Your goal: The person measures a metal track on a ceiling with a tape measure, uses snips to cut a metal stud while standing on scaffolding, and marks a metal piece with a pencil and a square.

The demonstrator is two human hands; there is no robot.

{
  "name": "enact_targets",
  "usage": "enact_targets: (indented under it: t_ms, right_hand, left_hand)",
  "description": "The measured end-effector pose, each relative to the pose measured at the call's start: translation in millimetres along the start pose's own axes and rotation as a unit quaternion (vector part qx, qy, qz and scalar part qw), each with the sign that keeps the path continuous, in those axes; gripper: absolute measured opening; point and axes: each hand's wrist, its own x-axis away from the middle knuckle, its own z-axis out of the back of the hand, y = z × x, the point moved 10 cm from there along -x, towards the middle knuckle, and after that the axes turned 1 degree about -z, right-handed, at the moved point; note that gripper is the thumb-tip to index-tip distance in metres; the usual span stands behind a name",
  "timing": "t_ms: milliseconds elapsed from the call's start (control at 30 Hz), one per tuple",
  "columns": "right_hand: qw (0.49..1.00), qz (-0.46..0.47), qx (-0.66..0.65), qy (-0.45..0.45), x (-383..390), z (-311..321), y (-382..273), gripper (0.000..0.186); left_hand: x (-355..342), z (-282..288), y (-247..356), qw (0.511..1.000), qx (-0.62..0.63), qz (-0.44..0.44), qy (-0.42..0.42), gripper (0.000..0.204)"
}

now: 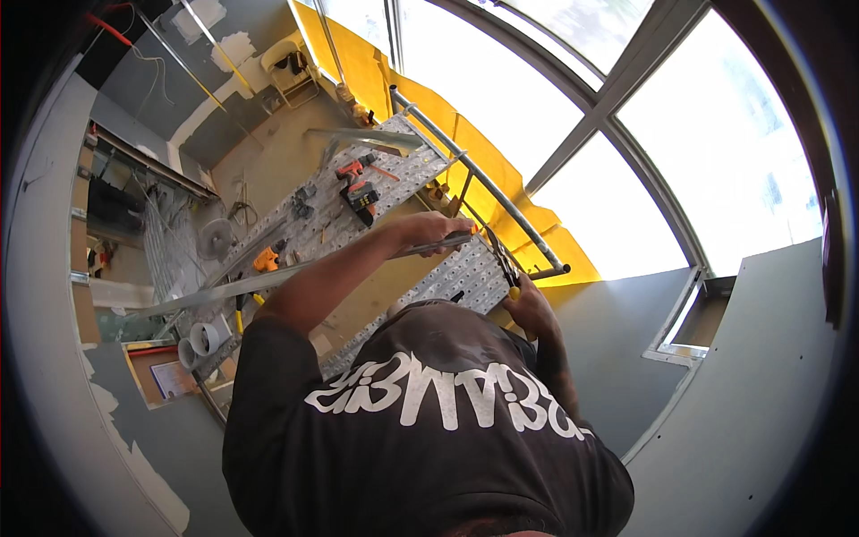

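Note:
My left hand (424, 230) is closed around one end of a long, thin metal profile (234, 288), which runs back to the left under my forearm. A small orange piece (469, 229) shows at the fingertips; its kind is unclear. In my right hand (531, 310) are snips with dark metal jaws (501, 254) and a yellow grip, the fingers wrapped round the handles. The jaws point up and left toward the profile's end, close to my left fingertips. Whether they touch the metal, I cannot tell.
Perforated metal scaffold planks (300, 199) hold a red cordless drill (359, 190), an orange drill (268, 258) and loose metal offcuts. A tubular guard rail (488, 186) stands beyond the hands, before yellow sheeting (573, 252) and large windows. A folding chair (291, 72) stands far left.

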Motion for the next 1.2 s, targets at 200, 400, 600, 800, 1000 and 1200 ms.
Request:
enact_targets:
  t_ms: [200, 400, 600, 800, 1000, 1200]
  right_hand:
    - [0.999, -0.041, 0.001, 0.012, 9.6, 5.1, 0.3, 0.057]
    - [0.998, -0.053, -0.027, 0.038, 12.5, 10.8, -1.5, 0.061]
    - [0.980, -0.065, -0.179, 0.060, 9.5, 9.4, -4.3, 0.052]
    - [0.859, -0.044, -0.505, 0.072, -7.1, -8.4, -21.4, 0.040]
    - [0.807, -0.014, -0.589, 0.041, -20.2, -26.6, -71.9, 0.037]
    - [0.794, 0.020, -0.605, 0.055, -27.2, -30.9, -75.9, 0.040]
  left_hand:
    - [-15.7, -7.6, -11.6, 1.000, -0.021, 0.002, 0.008, 0.068]
    - [-14.9, -15.3, -4.1, 0.998, -0.032, -0.059, -0.008, 0.068]
    - [-17.0, -20.6, -9.1, 0.995, -0.064, -0.072, 0.002, 0.047]
    - [8.0, -21.7, 8.9, 0.994, -0.049, -0.099, -0.014, 0.020]
    - [21.9, -25.3, 13.9, 0.993, -0.022, -0.114, -0.038, 0.018]
    - [37.9, -28.5, 30.0, 0.988, -0.004, -0.152, -0.041, 0.025]
